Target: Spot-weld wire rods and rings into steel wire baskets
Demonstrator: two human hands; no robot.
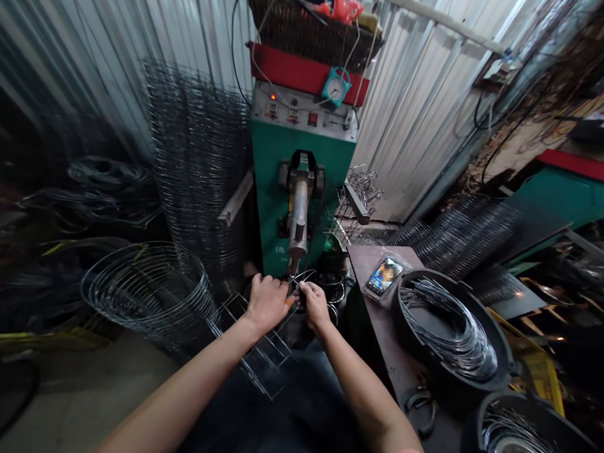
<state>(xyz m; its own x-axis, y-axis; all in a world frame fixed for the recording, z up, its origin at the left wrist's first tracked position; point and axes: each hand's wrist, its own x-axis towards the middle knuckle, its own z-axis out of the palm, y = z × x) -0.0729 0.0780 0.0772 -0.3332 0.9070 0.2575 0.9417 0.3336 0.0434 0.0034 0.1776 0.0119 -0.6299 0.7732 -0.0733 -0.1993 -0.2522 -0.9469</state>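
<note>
Green-and-red machine [272, 155], silver wire frame [258, 380], teal clock [336, 86]

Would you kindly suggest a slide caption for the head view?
Left hand at a wire frame, right hand pinching thin wire, before a green machine.

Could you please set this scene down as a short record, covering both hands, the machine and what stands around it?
Left hand: at the machine's tip, above a wire grid; grip unclear
Right hand: fingertips pinching thin wire, close beside the left hand
Machine: green front, red top; indicator light lit red
On top: woven basket
Left side: tall stack of wire mesh; round wire baskets
Right side: table with phone and black tub holding wire
</note>
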